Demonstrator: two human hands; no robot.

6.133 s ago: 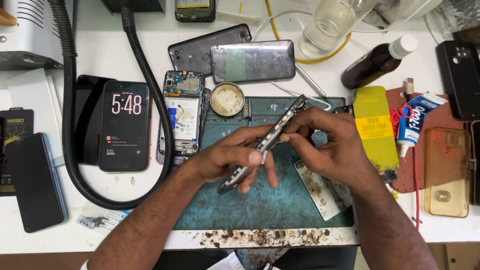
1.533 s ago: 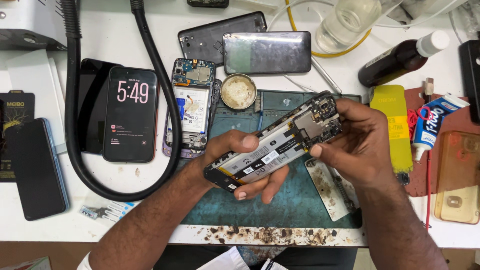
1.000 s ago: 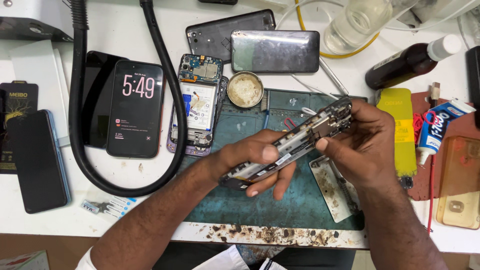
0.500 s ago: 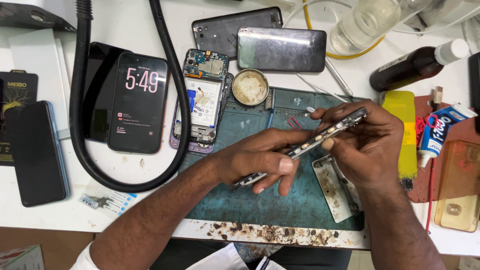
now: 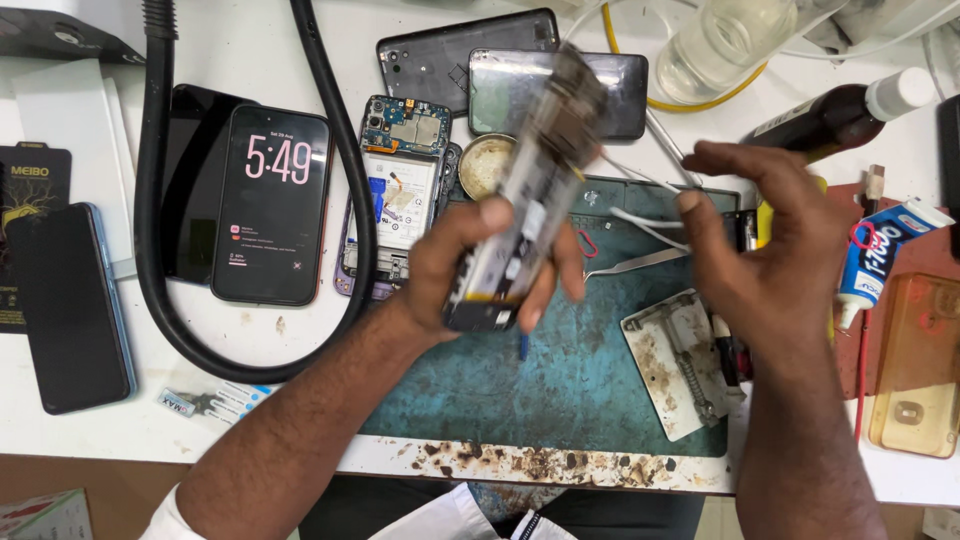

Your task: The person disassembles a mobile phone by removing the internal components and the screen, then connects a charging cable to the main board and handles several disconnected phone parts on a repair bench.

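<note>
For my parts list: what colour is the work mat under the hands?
Teal green mat, with brown stains along its front edge; the head view shows it.

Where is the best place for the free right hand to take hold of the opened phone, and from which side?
Probably the upper end of the opened phone, from the right: the left hand already wraps its lower end, and the open right hand is beside it.
</note>
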